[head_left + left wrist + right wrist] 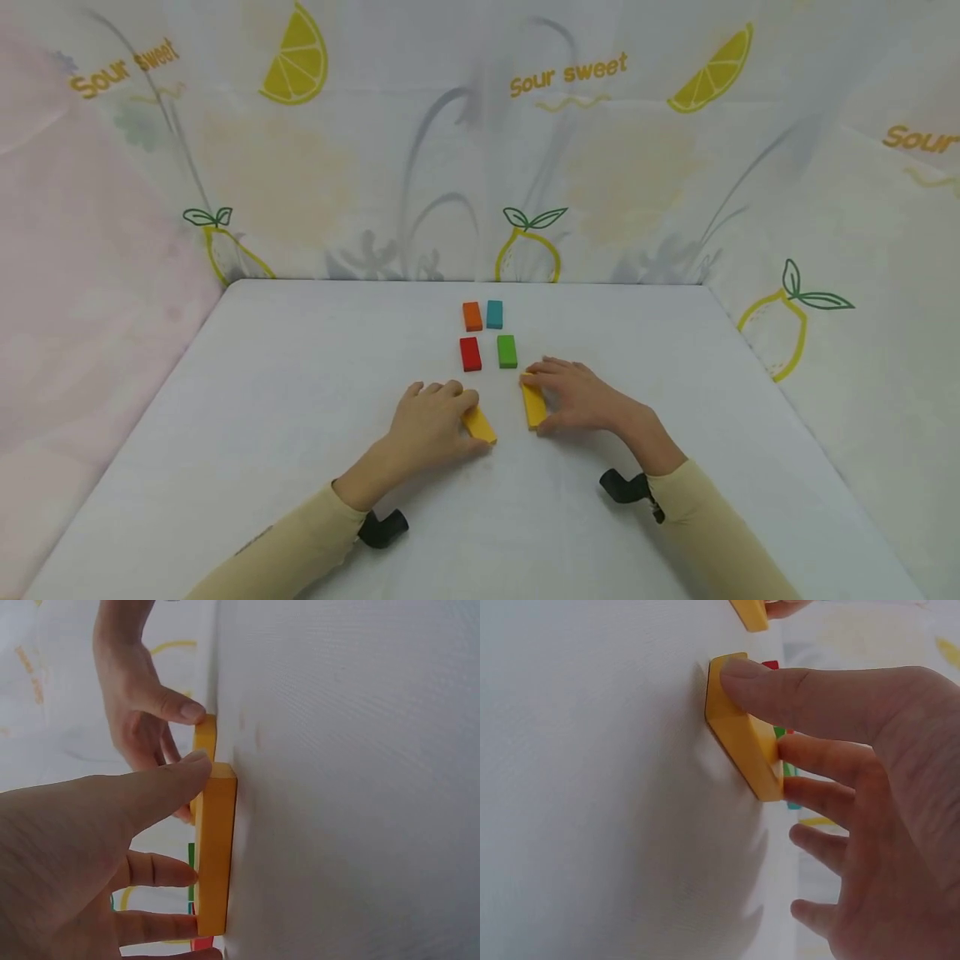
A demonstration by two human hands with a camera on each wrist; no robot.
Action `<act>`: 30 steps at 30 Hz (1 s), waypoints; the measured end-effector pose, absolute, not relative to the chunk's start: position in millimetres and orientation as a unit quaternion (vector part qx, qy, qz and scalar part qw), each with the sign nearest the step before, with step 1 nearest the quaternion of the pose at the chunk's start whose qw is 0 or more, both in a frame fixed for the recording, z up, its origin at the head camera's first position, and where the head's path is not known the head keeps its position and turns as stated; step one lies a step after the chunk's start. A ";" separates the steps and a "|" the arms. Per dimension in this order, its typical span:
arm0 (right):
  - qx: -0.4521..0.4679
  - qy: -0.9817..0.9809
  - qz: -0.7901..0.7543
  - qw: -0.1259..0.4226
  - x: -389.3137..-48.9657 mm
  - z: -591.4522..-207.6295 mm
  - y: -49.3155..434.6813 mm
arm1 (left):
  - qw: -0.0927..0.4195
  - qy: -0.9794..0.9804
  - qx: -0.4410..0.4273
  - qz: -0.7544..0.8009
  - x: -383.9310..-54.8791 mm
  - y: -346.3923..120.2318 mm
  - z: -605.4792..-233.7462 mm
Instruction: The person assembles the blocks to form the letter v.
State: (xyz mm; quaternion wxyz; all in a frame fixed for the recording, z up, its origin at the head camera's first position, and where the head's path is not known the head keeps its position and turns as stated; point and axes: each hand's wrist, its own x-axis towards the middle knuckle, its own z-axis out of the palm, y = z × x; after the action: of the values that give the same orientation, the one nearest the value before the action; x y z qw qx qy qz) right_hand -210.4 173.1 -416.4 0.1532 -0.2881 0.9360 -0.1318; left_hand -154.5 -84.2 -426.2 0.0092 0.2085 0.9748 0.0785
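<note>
My left hand [431, 423] pinches a yellow block [480, 427] lengthwise, thumb at its near end and fingers at the far end. In the left wrist view that yellow block [217, 855] lies flat by the white tabletop, slanted in the head view. A second yellow block [534, 408], a short way to the right, is held between the thumb and fingers of my right hand [585, 398]. The right wrist view shows the thumb on one end of this yellow block [739, 735], with two fingertips at its far part and the other fingers spread off it.
Beyond the hands sit a red block [470, 354] and a green block [507, 352]. Farther back are an orange block [472, 317] and a blue block [494, 314]. The white table [300, 358] ends at a lemon-printed cloth backdrop [637, 183].
</note>
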 end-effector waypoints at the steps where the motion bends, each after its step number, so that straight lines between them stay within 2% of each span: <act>1: -0.289 0.936 -0.129 0.153 -210.2 -415.9 172.7 | 0.009 0.975 0.208 0.078 -154.2 -84.2 -426.3; 7: -0.295 0.935 -0.127 0.152 -207.2 -412.8 171.6 | 0.009 0.976 0.204 0.074 -152.4 -85.0 -426.3; 15: -0.318 0.932 -0.124 0.119 -208.9 -416.0 173.0 | 0.013 0.976 0.205 0.078 -153.3 -86.7 -426.2; 30: -0.299 0.942 -0.138 0.071 -209.6 -414.8 171.5 | 0.013 0.974 0.210 0.087 -153.4 -88.1 -425.8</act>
State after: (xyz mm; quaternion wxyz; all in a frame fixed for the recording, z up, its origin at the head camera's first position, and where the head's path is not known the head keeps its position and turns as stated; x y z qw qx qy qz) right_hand -209.6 171.5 -414.8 0.0710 -0.2992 0.9416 -0.1375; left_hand -153.4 -88.1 -425.8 0.0127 0.2096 0.9739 0.0866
